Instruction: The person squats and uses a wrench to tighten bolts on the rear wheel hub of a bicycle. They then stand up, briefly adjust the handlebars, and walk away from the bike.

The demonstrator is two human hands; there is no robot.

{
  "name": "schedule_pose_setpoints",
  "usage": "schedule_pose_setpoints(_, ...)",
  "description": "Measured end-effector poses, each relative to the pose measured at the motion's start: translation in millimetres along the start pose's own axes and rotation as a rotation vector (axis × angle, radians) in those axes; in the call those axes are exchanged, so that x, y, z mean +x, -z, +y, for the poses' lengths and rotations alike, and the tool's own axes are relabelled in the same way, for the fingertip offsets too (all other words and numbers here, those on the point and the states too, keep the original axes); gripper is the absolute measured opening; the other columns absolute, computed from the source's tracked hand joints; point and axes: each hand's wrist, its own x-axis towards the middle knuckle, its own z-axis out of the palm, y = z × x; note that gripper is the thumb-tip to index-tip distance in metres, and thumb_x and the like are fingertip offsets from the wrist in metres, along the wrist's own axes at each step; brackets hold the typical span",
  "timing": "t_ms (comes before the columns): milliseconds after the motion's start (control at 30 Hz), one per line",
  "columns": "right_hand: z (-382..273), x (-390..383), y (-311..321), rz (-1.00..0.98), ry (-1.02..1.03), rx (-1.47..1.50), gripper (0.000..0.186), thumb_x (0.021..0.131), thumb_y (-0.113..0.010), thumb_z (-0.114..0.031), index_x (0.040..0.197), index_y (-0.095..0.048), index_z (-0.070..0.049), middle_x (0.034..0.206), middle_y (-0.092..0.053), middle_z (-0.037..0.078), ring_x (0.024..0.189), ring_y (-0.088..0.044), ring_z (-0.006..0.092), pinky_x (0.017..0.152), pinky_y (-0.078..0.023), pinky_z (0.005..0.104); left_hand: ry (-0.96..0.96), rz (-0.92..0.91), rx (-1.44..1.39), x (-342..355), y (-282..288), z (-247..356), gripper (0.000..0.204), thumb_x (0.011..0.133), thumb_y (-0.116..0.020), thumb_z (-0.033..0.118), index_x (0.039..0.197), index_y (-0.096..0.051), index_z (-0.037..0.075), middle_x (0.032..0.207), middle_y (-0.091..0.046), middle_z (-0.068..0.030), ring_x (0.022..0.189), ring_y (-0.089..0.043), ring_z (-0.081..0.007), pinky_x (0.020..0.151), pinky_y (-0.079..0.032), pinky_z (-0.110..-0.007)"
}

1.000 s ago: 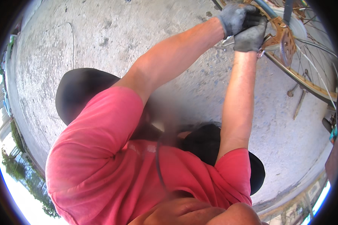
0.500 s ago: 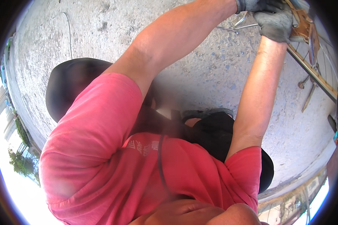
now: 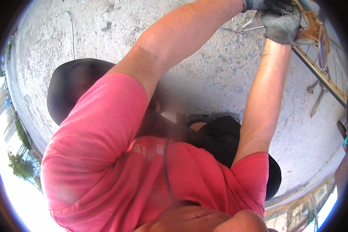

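My left hand (image 3: pixel 265 5), in a grey and black glove, is at the top edge, its fingers curled and partly out of view. My right hand (image 3: pixel 280 25), in a similar glove, is closed just below it, touching the left; what they grip is hidden. Both are beside a rusty brown metal bracket (image 3: pixel 312 21) on a bicycle wheel, whose rim (image 3: pixel 325 79) runs down the right side. A coiled spring or threaded metal piece (image 3: pixel 303 41) shows below the right hand. Thin metal tools (image 3: pixel 253 28) lie on the concrete left of the hands.
The concrete floor (image 3: pixel 185 81) spans the view. My bent legs in black (image 3: pixel 220 135) are below me. Metal pieces (image 3: pixel 317 102) lie by the wheel. A thin bent wire (image 3: pixel 71 34) lies at upper left. Greenery (image 3: pixel 21 166) shows at the left rim.
Since a second ago both hands and the wheel have shifted toward the upper right of the view. Over the last half second little has moved.
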Motion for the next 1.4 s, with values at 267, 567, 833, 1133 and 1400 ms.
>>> schedule_pose_setpoints(267, 1.9, -0.3, 1.2, -0.022, 0.011, 0.004, 0.028, 0.095, -0.051, -0.029, 0.103, -0.065, -0.006, 0.101, -0.067, 0.008, 0.096, -0.063, 0.0223, 0.089, -0.050, 0.0367, -0.076, 0.073, 0.028, -6.2, -5.0, -4.2, 0.020, 0.092, -0.059, 0.008, 0.109, -0.062, -0.001, 0.104, -0.068, -0.0161, 0.097, -0.067, -0.0295, 0.091, -0.055, -0.041)
schedule_pose_setpoints(567, 1.8, 0.6, 0.4, -0.047, 0.023, 0.004, 0.028, 0.095, -0.051, -0.029, 0.103, -0.065, -0.006, 0.101, -0.067, 0.008, 0.096, -0.063, 0.0223, 0.088, -0.051, 0.0363, -0.111, 0.020, 0.123, -8.6, -23.8, -6.4, 0.025, 0.094, -0.055, 0.011, 0.116, -0.061, 0.002, 0.107, -0.069, -0.0142, 0.097, -0.067, -0.0271, 0.089, -0.055, -0.040)
schedule_pose_setpoints(833, 3.7, -0.7, 1.7, -0.067, 0.029, 0.016, 0.029, 0.096, -0.051, -0.029, 0.104, -0.065, -0.006, 0.101, -0.067, 0.008, 0.095, -0.063, 0.0222, 0.087, -0.051, 0.0360, -0.154, 0.174, 0.167, -6.5, -16.9, -11.8, 0.020, 0.096, -0.053, 0.012, 0.106, -0.065, 0.000, 0.097, -0.071, -0.0126, 0.088, -0.070, -0.0242, 0.083, -0.058, -0.036)
schedule_pose_setpoints(1133, 9.0, -0.8, 3.9, -0.085, 0.047, 0.014, 0.029, 0.096, -0.051, -0.029, 0.104, -0.065, -0.006, 0.102, -0.068, 0.008, 0.095, -0.064, 0.0222, 0.086, -0.052, 0.0356, -0.095, 0.134, 0.051, -9.5, -18.6, -11.3, 0.020, 0.096, -0.052, 0.013, 0.104, -0.065, -0.001, 0.095, -0.071, -0.0129, 0.084, -0.070, -0.0238, 0.081, -0.058, -0.035)
schedule_pose_setpoints(1400, 8.2, 1.4, 6.3, -0.106, 0.057, 0.026, 0.029, 0.096, -0.050, -0.029, 0.105, -0.065, -0.006, 0.102, -0.068, 0.008, 0.095, -0.064, 0.0222, 0.085, -0.053, 0.0353, -0.154, 0.123, 0.136, -5.6, -9.3, -13.9, 0.018, 0.095, -0.055, 0.013, 0.102, -0.065, 0.000, 0.096, -0.070, -0.0127, 0.086, -0.069, -0.0237, 0.082, -0.058, -0.036)
